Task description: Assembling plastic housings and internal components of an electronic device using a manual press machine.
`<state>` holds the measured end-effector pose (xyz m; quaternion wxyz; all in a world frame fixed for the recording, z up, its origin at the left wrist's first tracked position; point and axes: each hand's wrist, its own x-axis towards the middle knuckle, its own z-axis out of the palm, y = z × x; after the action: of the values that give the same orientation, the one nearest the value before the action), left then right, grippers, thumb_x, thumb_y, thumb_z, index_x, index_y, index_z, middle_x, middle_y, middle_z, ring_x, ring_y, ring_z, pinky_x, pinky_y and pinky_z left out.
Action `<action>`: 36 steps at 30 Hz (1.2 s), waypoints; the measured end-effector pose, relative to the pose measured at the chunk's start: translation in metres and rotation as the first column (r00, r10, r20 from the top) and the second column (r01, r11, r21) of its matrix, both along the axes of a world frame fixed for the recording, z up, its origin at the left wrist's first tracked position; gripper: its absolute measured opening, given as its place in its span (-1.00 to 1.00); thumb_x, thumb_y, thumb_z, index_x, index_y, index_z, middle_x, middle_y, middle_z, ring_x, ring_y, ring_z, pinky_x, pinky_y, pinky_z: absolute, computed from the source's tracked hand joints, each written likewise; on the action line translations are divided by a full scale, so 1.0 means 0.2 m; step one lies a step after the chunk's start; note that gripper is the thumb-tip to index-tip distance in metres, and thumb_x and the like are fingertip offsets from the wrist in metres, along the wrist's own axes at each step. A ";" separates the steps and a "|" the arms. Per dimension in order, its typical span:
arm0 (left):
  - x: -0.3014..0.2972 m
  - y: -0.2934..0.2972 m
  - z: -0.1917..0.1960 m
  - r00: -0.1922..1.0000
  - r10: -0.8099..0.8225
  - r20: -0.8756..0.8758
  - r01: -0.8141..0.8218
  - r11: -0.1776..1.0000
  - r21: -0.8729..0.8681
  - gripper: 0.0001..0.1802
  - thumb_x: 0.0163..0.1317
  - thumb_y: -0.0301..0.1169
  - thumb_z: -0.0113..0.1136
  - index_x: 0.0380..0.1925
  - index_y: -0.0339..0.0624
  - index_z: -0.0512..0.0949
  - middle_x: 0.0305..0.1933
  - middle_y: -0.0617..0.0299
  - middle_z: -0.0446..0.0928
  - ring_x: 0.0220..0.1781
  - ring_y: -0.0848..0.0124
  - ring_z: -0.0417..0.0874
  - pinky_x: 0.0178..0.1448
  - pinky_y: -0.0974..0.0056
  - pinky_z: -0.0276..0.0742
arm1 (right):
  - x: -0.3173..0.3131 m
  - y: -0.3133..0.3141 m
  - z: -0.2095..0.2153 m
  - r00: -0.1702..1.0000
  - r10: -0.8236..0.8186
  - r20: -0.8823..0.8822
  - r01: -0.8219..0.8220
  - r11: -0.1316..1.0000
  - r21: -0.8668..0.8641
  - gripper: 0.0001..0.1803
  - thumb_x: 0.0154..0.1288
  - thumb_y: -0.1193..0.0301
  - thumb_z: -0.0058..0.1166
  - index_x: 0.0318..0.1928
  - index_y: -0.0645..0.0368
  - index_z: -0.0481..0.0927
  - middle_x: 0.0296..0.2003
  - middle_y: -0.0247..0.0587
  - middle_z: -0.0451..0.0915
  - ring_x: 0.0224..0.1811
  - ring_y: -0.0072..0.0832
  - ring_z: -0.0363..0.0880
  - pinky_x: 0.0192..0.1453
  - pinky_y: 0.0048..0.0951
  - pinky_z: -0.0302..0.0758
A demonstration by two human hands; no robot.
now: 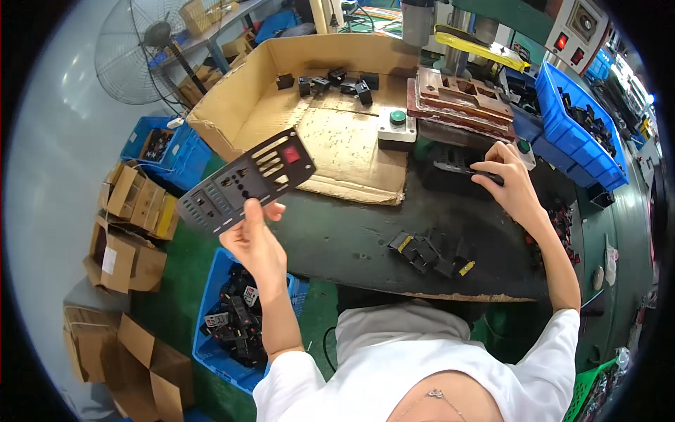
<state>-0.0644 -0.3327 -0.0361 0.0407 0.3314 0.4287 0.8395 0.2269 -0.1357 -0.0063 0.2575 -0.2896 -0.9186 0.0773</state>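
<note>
Near the bench's (337, 245) front edge, loose black pieces (425, 252) apparently remain unused; beyond, the left hand (259, 238) clamps a grey panel (249, 184) by its lower edge, the red switch (292, 155) already seated; farther, the right hand (517, 184) pinches a dark slotted piece (455, 162) below the brown fixture (460, 102); more black parts (320, 84) wait in the cardboard box (337, 55).

Open central benchtop (337, 235), slotted panel (252, 181) blocking left, black parts (426, 250) nearer, green-button box (396, 131) beyond
</note>
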 end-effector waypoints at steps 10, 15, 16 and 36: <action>-0.30 -0.25 -0.13 0.928 0.103 0.359 -0.295 0.792 0.535 -0.44 0.30 0.01 -0.11 -0.18 -0.41 0.34 -0.52 0.16 0.37 -0.52 0.43 0.28 -0.38 0.38 0.27 | 0.00 0.01 0.01 1.000 0.008 0.004 -0.009 0.992 0.123 -0.82 0.04 0.48 0.18 -0.29 0.23 0.59 -0.37 -0.27 0.36 -0.25 -0.36 0.34 -0.16 -0.40 0.34; -0.32 -0.22 -0.12 0.926 0.120 0.358 -0.274 0.865 0.419 -0.44 0.32 0.00 -0.16 -0.06 -0.36 0.26 -0.51 0.19 0.32 -0.50 0.43 0.24 -0.37 0.37 0.24 | 0.01 0.03 -0.01 0.998 0.053 0.044 -0.064 0.951 0.303 -0.84 0.09 0.46 0.13 -0.28 0.21 0.54 -0.28 -0.27 0.44 -0.19 -0.30 0.42 -0.14 -0.33 0.39; -0.35 -0.19 -0.10 0.961 0.083 0.265 -0.180 0.912 0.368 -0.53 0.33 -0.10 -0.13 -0.11 -0.38 0.31 -0.51 0.21 0.32 -0.49 0.45 0.24 -0.37 0.40 0.24 | 0.01 0.04 -0.01 0.997 0.059 0.056 -0.074 0.943 0.326 -0.83 0.11 0.46 0.11 -0.24 0.18 0.52 -0.27 -0.27 0.47 -0.20 -0.29 0.45 -0.14 -0.32 0.41; -0.27 1.47 -0.16 0.276 -0.466 -0.841 -0.454 0.708 -0.541 -0.53 -0.05 -0.31 0.34 -0.14 -0.29 0.46 -0.08 -0.11 0.33 -0.09 -0.03 0.49 -0.01 0.10 0.45 | -0.13 0.70 0.07 1.000 -0.019 -0.017 0.023 0.974 0.226 -0.71 0.16 0.13 0.09 -0.30 0.05 0.68 -0.32 -0.20 0.63 -0.31 -0.18 0.58 -0.23 -0.33 0.52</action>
<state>-0.1189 -0.0389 -0.0691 -0.0993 0.7238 0.6445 0.2253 0.2007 0.0036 0.0070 0.2962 -0.2676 -0.9165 -0.0282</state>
